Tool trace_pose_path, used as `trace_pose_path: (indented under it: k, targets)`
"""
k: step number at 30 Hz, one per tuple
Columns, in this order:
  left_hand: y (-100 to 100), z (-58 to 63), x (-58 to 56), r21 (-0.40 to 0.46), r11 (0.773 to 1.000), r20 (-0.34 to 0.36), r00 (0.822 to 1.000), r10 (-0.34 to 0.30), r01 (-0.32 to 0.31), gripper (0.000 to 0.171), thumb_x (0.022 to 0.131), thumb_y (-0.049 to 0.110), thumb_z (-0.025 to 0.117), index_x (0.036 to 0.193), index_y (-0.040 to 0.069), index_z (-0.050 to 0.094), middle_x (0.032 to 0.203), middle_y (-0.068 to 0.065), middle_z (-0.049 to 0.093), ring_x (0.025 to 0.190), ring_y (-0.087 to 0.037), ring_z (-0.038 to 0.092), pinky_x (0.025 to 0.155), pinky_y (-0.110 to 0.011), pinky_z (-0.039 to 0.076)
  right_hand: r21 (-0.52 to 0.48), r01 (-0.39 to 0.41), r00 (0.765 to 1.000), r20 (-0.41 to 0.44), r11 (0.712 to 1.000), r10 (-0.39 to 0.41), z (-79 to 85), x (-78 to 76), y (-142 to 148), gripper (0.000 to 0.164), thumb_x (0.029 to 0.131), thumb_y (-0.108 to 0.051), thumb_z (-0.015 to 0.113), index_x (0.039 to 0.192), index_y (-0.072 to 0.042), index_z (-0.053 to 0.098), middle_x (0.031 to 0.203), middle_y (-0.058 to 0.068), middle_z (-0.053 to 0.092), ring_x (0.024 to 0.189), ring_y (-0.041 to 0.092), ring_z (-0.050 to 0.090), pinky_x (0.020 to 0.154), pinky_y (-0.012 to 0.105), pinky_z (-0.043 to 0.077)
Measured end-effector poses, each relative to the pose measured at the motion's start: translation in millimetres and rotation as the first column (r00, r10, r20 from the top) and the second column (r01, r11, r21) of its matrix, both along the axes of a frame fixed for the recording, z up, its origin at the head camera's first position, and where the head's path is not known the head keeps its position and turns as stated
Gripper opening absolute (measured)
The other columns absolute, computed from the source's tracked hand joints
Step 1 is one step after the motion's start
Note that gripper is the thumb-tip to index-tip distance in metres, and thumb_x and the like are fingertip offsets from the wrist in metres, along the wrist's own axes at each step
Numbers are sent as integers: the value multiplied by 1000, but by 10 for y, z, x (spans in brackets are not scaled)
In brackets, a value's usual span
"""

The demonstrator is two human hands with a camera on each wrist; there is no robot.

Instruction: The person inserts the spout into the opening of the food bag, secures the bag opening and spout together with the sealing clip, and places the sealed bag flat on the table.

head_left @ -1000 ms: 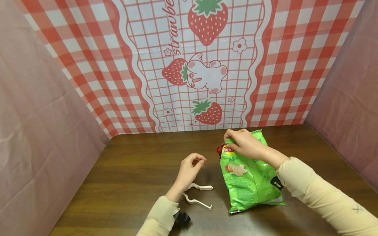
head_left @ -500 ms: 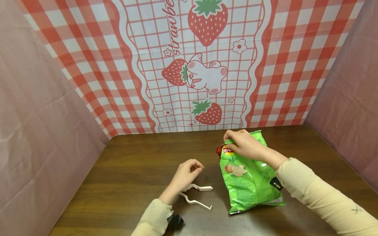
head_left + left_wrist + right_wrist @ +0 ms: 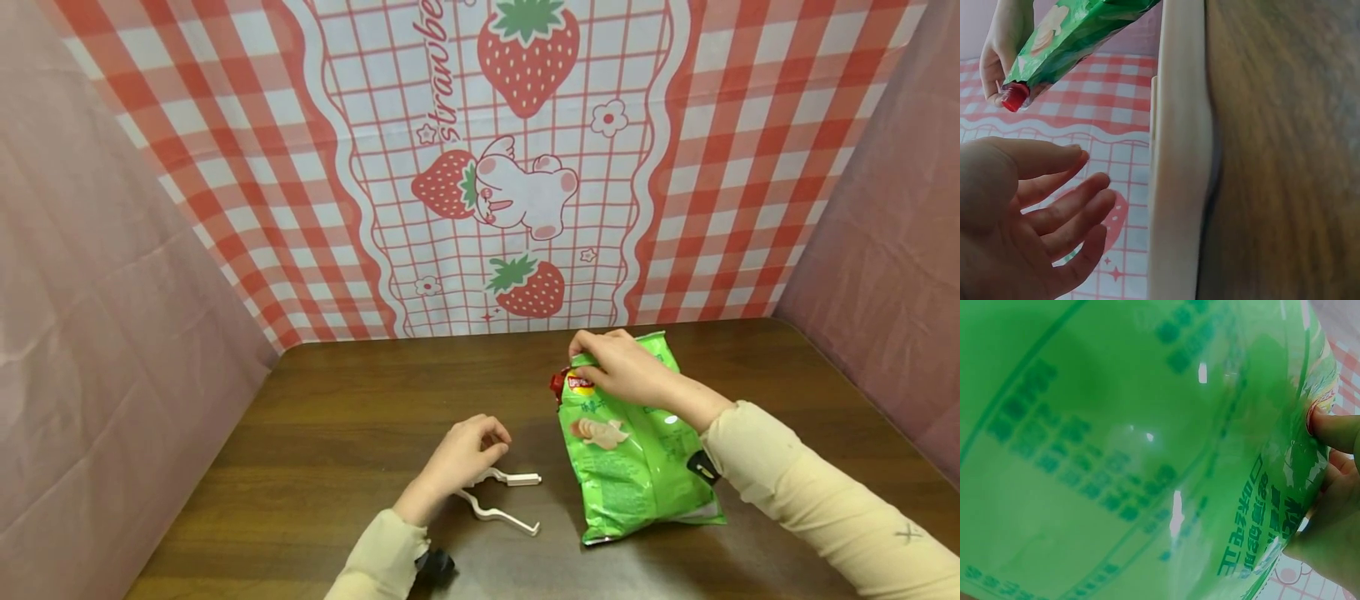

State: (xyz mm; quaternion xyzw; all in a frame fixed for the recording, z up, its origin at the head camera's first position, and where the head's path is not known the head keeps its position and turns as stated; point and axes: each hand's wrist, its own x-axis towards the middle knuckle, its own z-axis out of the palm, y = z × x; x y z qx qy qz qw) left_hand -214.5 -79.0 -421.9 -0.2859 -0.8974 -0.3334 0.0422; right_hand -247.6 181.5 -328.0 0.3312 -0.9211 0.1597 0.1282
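Moved: the left hand (image 3: 459, 454) has drawn back toward the person over the last second; the right hand (image 3: 628, 367) looks unmoved.
Left fingers: loosely bent and apart, near the white clip (image 3: 522, 479).
Right fingers: pinching the green bag (image 3: 637, 467) at its upper edge, beside a red piece (image 3: 557, 383).
Bag: on the wooden table (image 3: 337, 425), right of the clip.
Clip: arms spread, partly hidden.
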Motion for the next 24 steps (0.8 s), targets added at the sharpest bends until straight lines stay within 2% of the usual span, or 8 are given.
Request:
trace_pose_path:
  k: [9, 16, 24]
  targets:
    - [-38, -28, 19, -99, 995, 41, 999, -28, 32, 4, 79, 15, 67, 81, 15, 64, 77, 6, 59, 67, -3, 52, 61, -18, 42, -1, -6, 1000, -2, 1000, 6, 0, 1, 5, 15, 84, -13, 64, 91, -14, 51, 73, -9, 56, 78, 16, 58, 87, 46, 37]
    - [-74, -31, 41, -125, 988, 69, 994, -79, 87, 4, 79, 14, 68, 79, 16, 64, 77, 6, 61, 68, -2, 53, 63, -18, 42, -2, -10, 1000, -6, 1000, 10, 1, 6, 13, 15, 84, -13, 64, 92, -14, 51, 74, -8, 57, 77, 15, 58, 86, 46, 37]
    - [-96, -31, 51, -179, 974, 82, 989, -125, 138, 5, 77, 15, 69, 76, 17, 65, 69, 12, 58, 61, 2, 47, 60, -16, 39, 0, -12, 1000, -4, 1000, 12, 4, 8, 21, 15, 84, -13, 64, 92, -14, 51, 73, -9, 56, 76, 14, 57, 86, 45, 37]
